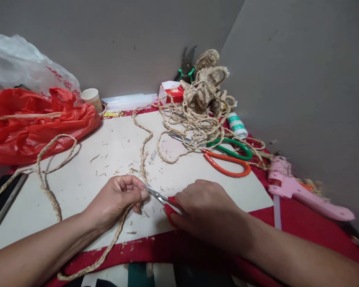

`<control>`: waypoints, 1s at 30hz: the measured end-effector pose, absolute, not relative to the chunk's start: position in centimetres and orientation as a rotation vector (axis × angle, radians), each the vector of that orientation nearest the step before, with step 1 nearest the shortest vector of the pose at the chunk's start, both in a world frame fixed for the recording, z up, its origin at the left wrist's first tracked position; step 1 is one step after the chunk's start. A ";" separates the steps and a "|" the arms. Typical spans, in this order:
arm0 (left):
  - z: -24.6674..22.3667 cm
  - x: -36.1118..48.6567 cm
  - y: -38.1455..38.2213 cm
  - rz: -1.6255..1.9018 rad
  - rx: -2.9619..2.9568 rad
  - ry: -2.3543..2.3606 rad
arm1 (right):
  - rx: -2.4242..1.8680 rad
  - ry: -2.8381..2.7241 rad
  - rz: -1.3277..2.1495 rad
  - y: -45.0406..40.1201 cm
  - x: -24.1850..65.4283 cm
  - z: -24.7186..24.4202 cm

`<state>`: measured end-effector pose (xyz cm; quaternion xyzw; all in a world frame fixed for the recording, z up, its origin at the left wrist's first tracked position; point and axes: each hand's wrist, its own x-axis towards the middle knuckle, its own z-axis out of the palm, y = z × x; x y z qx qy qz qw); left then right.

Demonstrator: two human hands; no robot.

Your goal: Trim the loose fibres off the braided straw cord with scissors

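Observation:
Pinched in the fingers of my left hand (119,201) is a braided straw rope (115,237). One length of it drops over the front edge and another runs up the white board toward the back. My right hand (203,211) is closed around red-handled scissors (158,195). Their blade tips touch or nearly touch the rope at my left fingertips; I cannot tell if they are cutting. The tangled pile of the same rope (203,103) lies at the back right, over larger scissors with one green and one orange handle (227,169).
A red plastic bag (42,127) sits at the left with a rope loop before it. Behind are a paper cup (91,97), clear glue sticks (130,101) and pliers (186,67). A pink glue gun (311,197) lies right. Straw scraps litter the white board (86,191).

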<state>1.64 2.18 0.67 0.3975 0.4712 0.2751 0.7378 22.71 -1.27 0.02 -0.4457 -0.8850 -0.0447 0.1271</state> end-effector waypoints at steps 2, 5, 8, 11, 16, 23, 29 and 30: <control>0.7 1.6 2.2 0.611 0.871 1.022 | -1.256 -2.582 -0.150 -1.2 22.9 -0.4; 0.5 1.4 2.1 0.625 0.880 1.002 | -1.212 -2.594 -0.137 -1.0 23.1 -0.7; 0.1 1.2 2.1 0.634 0.878 0.988 | -1.275 -2.598 -0.015 -0.8 23.1 -0.5; -0.1 1.1 2.1 0.621 0.877 0.992 | -1.386 -2.613 0.125 -0.7 23.0 0.0; 0.1 1.3 2.1 0.609 0.885 1.007 | -1.325 -2.602 0.146 -0.9 23.0 0.1; 0.6 1.4 2.1 0.622 0.873 1.011 | -1.280 -2.624 0.155 -0.7 23.3 -0.5; 0.6 1.4 2.2 0.661 0.865 0.990 | -1.385 -2.174 0.909 -0.2 23.0 0.1; 0.5 1.4 2.2 0.667 0.861 0.988 | -1.381 -2.004 1.130 -0.1 22.9 0.3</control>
